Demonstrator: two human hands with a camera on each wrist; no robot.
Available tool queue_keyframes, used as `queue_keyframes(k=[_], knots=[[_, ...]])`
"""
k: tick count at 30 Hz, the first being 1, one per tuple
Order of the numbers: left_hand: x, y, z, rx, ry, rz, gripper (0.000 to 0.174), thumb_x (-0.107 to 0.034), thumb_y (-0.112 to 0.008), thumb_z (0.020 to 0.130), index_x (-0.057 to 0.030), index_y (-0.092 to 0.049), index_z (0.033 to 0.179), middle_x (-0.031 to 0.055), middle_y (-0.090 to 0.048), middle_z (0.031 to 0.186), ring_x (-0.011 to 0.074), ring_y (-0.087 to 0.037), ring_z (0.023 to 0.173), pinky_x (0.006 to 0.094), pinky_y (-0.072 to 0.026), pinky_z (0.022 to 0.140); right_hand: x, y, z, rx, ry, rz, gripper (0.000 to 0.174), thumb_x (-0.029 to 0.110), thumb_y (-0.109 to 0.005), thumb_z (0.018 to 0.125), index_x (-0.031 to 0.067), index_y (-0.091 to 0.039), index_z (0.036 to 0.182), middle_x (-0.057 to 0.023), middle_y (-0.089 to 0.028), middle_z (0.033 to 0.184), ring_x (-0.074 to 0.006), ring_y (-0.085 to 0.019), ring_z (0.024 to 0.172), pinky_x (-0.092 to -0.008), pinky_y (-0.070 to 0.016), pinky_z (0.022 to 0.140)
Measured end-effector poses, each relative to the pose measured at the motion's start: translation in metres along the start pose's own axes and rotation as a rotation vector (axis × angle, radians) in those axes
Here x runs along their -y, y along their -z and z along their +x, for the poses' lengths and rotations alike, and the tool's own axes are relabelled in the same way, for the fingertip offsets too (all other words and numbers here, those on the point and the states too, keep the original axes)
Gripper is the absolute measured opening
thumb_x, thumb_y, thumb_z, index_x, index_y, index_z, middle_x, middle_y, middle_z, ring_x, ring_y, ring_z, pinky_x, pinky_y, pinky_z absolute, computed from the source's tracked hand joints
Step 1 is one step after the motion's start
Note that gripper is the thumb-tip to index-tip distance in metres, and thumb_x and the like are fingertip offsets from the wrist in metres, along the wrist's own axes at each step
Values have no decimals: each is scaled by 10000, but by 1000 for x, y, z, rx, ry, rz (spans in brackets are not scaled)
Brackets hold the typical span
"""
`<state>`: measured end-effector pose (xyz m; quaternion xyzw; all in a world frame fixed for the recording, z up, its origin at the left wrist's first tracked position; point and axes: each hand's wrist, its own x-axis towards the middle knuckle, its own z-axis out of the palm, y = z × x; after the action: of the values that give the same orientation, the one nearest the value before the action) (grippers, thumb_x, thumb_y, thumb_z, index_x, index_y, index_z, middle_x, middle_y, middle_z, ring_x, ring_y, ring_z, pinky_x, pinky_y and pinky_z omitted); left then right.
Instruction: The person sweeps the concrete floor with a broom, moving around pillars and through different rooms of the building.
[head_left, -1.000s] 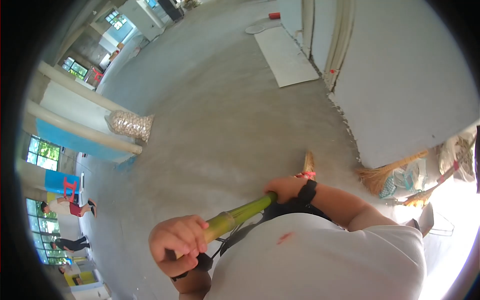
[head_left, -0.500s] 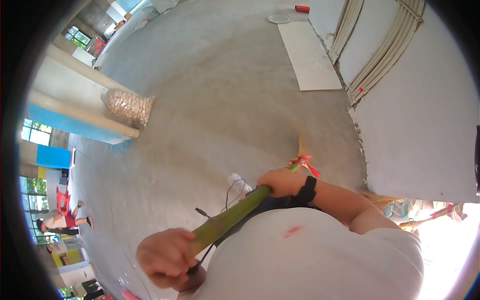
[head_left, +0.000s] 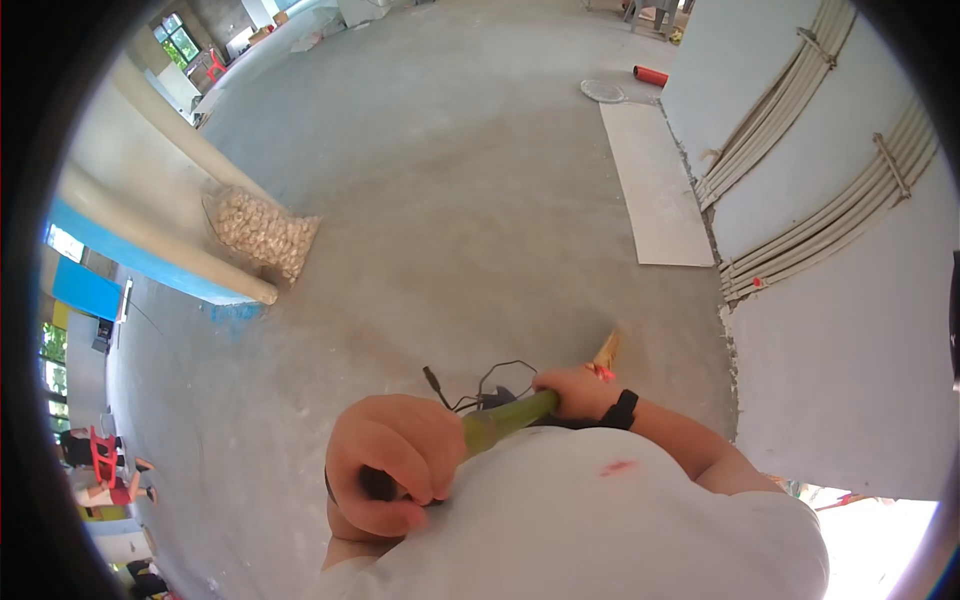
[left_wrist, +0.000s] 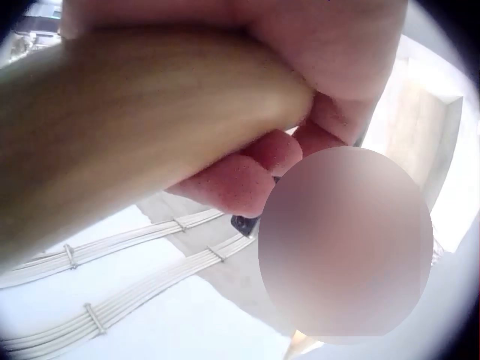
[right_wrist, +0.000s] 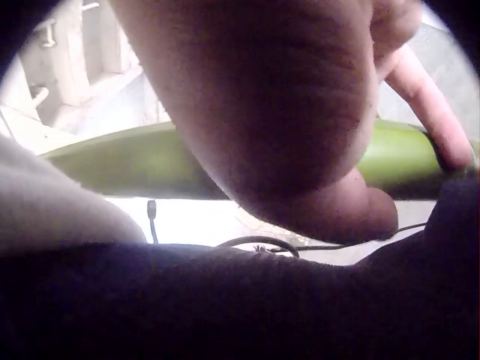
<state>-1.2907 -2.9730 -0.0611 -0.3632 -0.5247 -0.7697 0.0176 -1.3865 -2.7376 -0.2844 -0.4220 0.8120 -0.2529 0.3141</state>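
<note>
A green bamboo pole (head_left: pixel 492 426) crosses before the white shirt in the head view. My left hand (head_left: pixel 388 462) grips its near end, fingers curled round it; the left wrist view shows the pole's rounded tan end (left_wrist: pixel 150 112) against the palm. Farther along, my right hand (head_left: pixel 578 394) holds the pole, and in the right wrist view the thumb and fingers wrap the green stem (right_wrist: pixel 135 157). Past the right hand a red tie (head_left: pixel 600 372) and a tan tip (head_left: pixel 608 350) show near the floor; the rest is hidden by the hand.
Grey floor (head_left: pixel 450 220) stretches ahead. A sack (head_left: pixel 262 232) leans by a column at left. On the right lie a white board (head_left: pixel 660 190), a round lid (head_left: pixel 602 91) and a red cylinder (head_left: pixel 650 76), beside a wall with pipes. People and a red stool (head_left: pixel 103 455) are far left.
The head view has turned, showing more of the piped wall. My left hand has come up and right, nearer the camera, still gripping the pole. The tan tip has shifted lower in view.
</note>
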Motion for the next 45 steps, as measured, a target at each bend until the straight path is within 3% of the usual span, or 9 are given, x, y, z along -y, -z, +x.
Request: queue_keyframes(k=[4,10,17,22,27,30,33,40,45], knots=[[-18,43,31,200,60,148,118,-56,-680,696,-36,-576,750,63,-601,670,200,-618,588,342,-435,656,12,29,55,-240,90,100,190,62,-612,676,103,-557,854,-78,-589,774,-287,-587,798,-359,-436,650],[-30,119,67,202,-46,280,127,-33,-668,699,-18,-563,769,72,-590,691,207,-611,632,373,-461,752,18,92,125,-201,135,117,147,103,-607,690,73,-551,824,-125,-588,807,-334,-572,812,-410,-451,696],[8,224,99,-549,99,189,104,51,-591,659,-31,-531,683,61,-540,633,220,-574,583,389,-454,801,-37,163,249,118,129,4,231,98,-628,659,78,-587,885,-130,-606,903,-334,-574,892,-405,-461,754],[1,298,160,-255,60,288,101,39,-592,620,-26,-556,689,81,-571,634,227,-585,563,368,-458,675,-44,211,346,181,218,60,228,91,-605,677,100,-581,904,-125,-609,909,-333,-577,896,-406,-459,745],[3,343,202,91,90,533,99,-4,-624,655,-28,-597,748,73,-593,668,236,-596,588,362,-458,589,-43,237,419,-103,320,150,224,62,-621,674,94,-556,885,-119,-574,818,-324,-563,827,-395,-450,700],[-13,386,201,99,68,590,96,-55,-680,699,-65,-585,696,27,-611,679,179,-634,658,344,-462,762,-30,258,467,-148,322,188,178,51,-576,694,86,-555,867,-135,-585,848,-340,-564,845,-411,-445,692],[-32,442,189,-9,-27,516,53,-20,-608,691,-41,-594,737,66,-601,692,238,-599,601,348,-463,619,-17,275,499,-83,350,153,164,59,-567,700,75,-564,864,-145,-593,867,-349,-563,863,-418,-446,705],[-15,576,130,-511,-38,261,120,28,-595,577,-17,-582,687,106,-575,597,243,-564,540,351,-432,606,-18,284,617,250,243,23,218,79,-638,651,85,-588,863,-125,-613,800,-333,-579,787,-388,-449,678],[-57,682,140,-193,-34,243,133,36,-594,600,-17,-567,719,81,-564,617,253,-523,531,333,-425,605,19,278,724,73,269,-3,190,83,-629,656,81,-561,834,-106,-600,774,-324,-578,772,-382,-445,659]])
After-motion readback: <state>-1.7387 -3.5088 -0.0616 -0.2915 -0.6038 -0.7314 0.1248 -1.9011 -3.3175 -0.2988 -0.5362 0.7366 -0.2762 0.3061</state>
